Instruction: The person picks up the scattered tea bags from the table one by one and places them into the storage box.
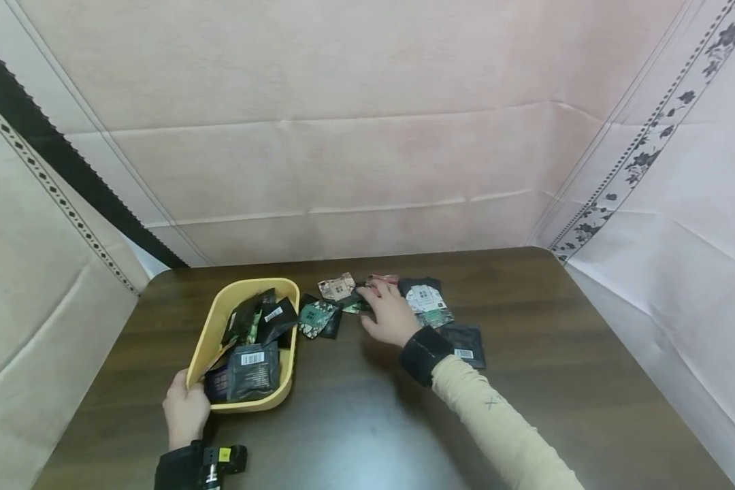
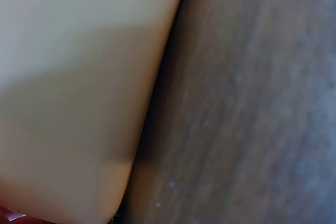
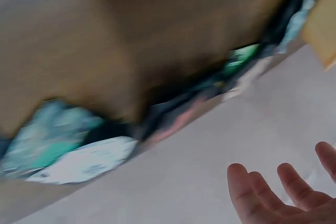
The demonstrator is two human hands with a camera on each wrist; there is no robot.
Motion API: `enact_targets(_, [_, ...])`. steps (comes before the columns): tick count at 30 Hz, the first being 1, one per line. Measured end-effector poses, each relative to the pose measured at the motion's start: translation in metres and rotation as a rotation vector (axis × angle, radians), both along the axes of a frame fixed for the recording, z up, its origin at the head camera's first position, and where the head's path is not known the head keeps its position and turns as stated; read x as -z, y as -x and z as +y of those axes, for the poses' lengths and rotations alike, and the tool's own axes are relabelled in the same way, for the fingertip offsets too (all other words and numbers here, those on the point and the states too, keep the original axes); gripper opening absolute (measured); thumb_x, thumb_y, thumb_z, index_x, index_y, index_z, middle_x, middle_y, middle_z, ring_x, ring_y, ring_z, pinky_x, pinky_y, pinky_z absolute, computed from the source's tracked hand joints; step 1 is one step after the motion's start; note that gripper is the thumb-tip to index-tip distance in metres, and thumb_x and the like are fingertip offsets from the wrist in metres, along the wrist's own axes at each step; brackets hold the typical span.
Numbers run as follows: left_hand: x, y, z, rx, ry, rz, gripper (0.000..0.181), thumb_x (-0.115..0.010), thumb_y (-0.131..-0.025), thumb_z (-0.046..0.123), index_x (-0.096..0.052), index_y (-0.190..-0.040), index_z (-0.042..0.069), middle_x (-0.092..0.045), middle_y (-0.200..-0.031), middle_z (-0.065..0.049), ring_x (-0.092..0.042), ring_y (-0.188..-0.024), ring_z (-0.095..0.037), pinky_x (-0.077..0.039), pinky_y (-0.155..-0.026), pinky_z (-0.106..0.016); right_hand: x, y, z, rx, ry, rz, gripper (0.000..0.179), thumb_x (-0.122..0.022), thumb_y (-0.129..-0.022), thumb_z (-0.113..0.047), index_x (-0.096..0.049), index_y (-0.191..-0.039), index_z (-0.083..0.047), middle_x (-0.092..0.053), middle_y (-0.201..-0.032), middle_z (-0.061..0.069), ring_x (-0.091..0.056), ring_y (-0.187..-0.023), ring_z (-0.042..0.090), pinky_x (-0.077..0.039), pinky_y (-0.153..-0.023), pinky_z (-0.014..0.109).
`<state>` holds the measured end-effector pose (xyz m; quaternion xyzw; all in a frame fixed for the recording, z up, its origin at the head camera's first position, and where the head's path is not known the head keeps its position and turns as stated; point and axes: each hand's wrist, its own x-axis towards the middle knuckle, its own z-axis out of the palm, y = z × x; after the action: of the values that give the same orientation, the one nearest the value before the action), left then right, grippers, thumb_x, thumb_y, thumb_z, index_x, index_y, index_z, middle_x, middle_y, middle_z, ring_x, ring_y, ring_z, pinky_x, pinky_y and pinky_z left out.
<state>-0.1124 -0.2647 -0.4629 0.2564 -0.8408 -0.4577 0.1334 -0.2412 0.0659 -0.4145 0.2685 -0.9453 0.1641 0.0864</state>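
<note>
My left hand (image 1: 186,410) grips the near left corner of a yellow plastic basket (image 1: 268,403). Dark sachets fill the basket, one near the front a black packet (image 1: 253,373) with a white barcode label. In the left wrist view the basket's smooth side wall (image 2: 79,108) fills the left half. My right hand (image 1: 392,318) reaches over small packets at the back of the table, its fingers loosely spread in the right wrist view. By its fingertips lie a pinkish packet (image 1: 337,287) and a reddish packet (image 1: 382,278), partly covered by the hand.
Between basket and right hand lies a green patterned packet (image 1: 316,318) on a black one. Right of the hand are a black packet with a white panel (image 1: 425,299) and a black barcoded packet (image 1: 465,344). Pale cloth (image 1: 343,170) hangs behind the brown table (image 1: 355,422).
</note>
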Motion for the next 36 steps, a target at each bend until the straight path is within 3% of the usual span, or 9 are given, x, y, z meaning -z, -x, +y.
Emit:
enact_targets(4, [0.000,-0.001,0.000,-0.001,0.026,0.027,0.034,-0.030,-0.092,0.005,-0.044,-0.119,-0.010,-0.047,-0.115,-0.035,-0.040,-0.105,-0.052,-0.030,-0.085,-0.062,0.009,-0.005,0.030,0.068,-0.023,-0.037,0.054,-0.062,-0.081,-0.023,-0.047,-0.132,-0.012,-0.041,-0.133,0.018,-0.040,-0.118,0.037,-0.041,-0.089,0.049])
enact_targets(12, [0.000,0.002,0.001,-0.003,-0.004,-0.012,0.036,-0.030,-0.093,0.007,-0.042,-0.122,-0.009,-0.044,-0.118,-0.035,-0.038,-0.108,-0.052,-0.028,-0.087,-0.062,0.027,-0.019,0.086,0.206,-0.098,-0.100,0.055,-0.063,-0.079,-0.029,-0.050,-0.129,-0.010,-0.041,-0.132,0.021,-0.039,-0.117,0.042,-0.043,-0.082,0.055])
enact_targets(19, [0.001,0.002,0.000,-0.009,-0.008,-0.021,0.035,-0.031,-0.093,0.008,-0.042,-0.121,-0.009,-0.045,-0.117,-0.035,-0.039,-0.107,-0.052,-0.029,-0.086,-0.062,0.042,-0.035,0.123,0.338,-0.198,-0.188,0.078,-0.069,-0.067,-0.048,-0.048,-0.129,-0.006,-0.043,-0.127,0.022,-0.038,-0.113,0.046,-0.038,-0.078,0.062])
enact_targets(23, [0.001,0.002,-0.002,-0.007,-0.011,-0.025,0.035,-0.031,-0.092,0.007,-0.043,-0.121,-0.009,-0.045,-0.117,-0.035,-0.039,-0.106,-0.052,-0.029,-0.085,-0.062,0.045,-0.037,0.132,0.378,-0.221,-0.282,0.086,-0.070,-0.063,-0.050,-0.043,-0.132,-0.005,-0.044,-0.123,0.026,-0.042,-0.104,0.045,-0.040,-0.073,0.061])
enact_targets(29, [0.002,0.002,0.000,-0.006,-0.021,-0.030,0.035,-0.031,-0.092,0.008,-0.043,-0.121,-0.009,-0.045,-0.118,-0.035,-0.039,-0.107,-0.051,-0.029,-0.086,-0.061,0.046,-0.034,0.132,0.399,-0.232,-0.370,0.084,-0.072,-0.061,-0.049,-0.047,-0.127,-0.003,-0.047,-0.105,0.022,-0.042,-0.089,0.037,-0.045,-0.062,0.047])
enact_targets(36, [0.001,0.003,0.000,-0.010,-0.023,-0.035,0.036,-0.030,-0.092,0.007,-0.041,-0.122,-0.009,-0.044,-0.119,-0.035,-0.038,-0.108,-0.051,-0.028,-0.087,-0.061,0.044,-0.030,0.126,0.366,-0.198,-0.409,0.078,-0.080,-0.059,-0.029,-0.048,-0.122,0.003,-0.045,-0.101,0.023,-0.040,-0.086,0.038,-0.046,-0.060,0.043])
